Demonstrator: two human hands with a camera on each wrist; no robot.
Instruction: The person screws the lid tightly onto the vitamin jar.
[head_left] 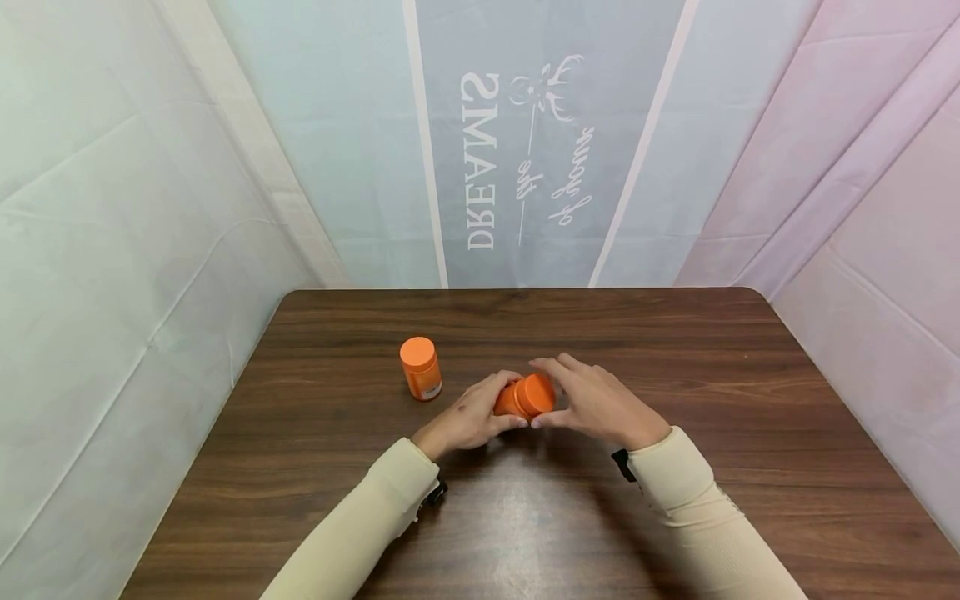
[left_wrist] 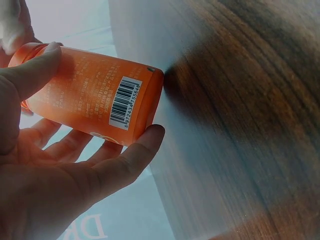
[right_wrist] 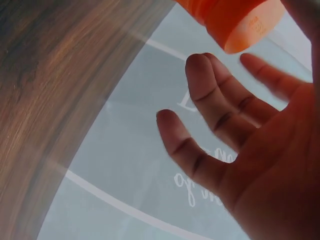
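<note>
In the head view my left hand [head_left: 471, 414] grips an orange bottle [head_left: 512, 402] round its body, tilted with its orange lid [head_left: 537, 393] toward the right. The left wrist view shows the bottle's printed label and a white barcode [left_wrist: 126, 102], with the thumb across one side and fingers below. My right hand [head_left: 597, 402] is beside the lid, its fingers spread and loosely bent. In the right wrist view a gap shows between those fingers [right_wrist: 202, 82] and the lid; whether the thumb touches it is hard to tell.
A second orange bottle [head_left: 422, 375] with its lid on stands upright on the dark wooden table [head_left: 675, 342], left of the hands. Behind the table's far edge hangs a pale blue and grey cloth [head_left: 555, 250] with white lettering. White fabric walls [head_left: 150, 275] flank both sides.
</note>
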